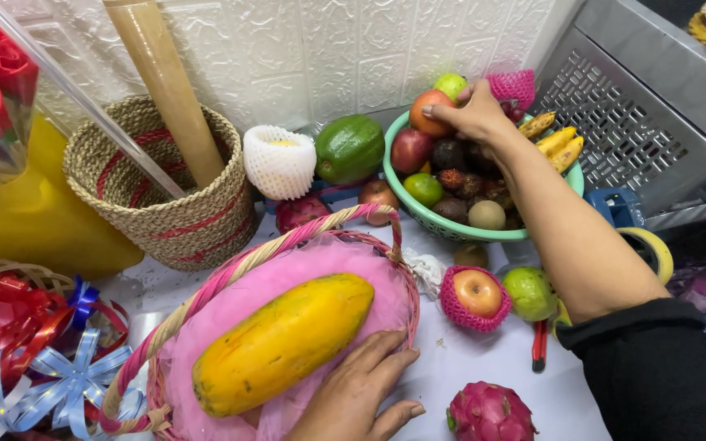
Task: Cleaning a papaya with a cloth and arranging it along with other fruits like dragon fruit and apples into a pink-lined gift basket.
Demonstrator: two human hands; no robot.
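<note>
— Where is the camera sitting?

— There is only one view. It is riding on the person's head, looking steeply down and forward across a white table [484, 359] toward a tiled wall [328, 49].

— How near is it working?

— Close: the pink basket [288, 269] is filling the lower middle, and the right arm is stretching away to the green colander [451, 229]. The edges are getting cropped, so the left side is probably only partly showing.
</note>
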